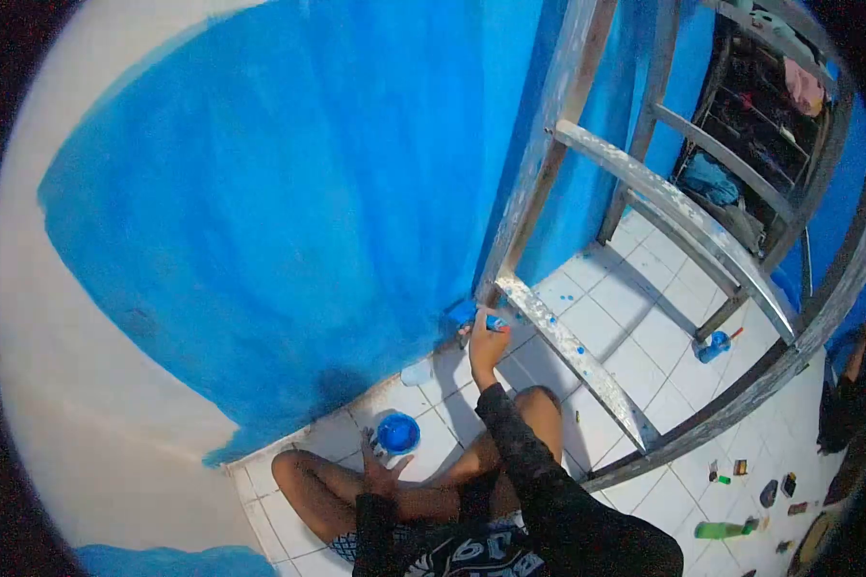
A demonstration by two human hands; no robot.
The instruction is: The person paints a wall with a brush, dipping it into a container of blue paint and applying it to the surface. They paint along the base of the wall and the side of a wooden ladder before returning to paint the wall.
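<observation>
My right hand (489, 348) is closed around the handle of a paintbrush (462, 313), whose blue bristles are at the bottom of the blue-painted wall (289, 192), close to the ladder's foot. Blue paint fills a small round container (398, 434) on the tiled floor in front of my crossed legs. My left hand (385, 469) is beside this container with its fingers spread around its near left side; whether the fingertips touch it cannot be made out.
A paint-spotted wooden ladder (573, 346) stands on the right. Beyond its lower rung is a blue cup (713, 347) with a brush. A green bottle (720, 530) and small items lie at lower right, near another person (847, 404). A rack holds clothes (710, 180).
</observation>
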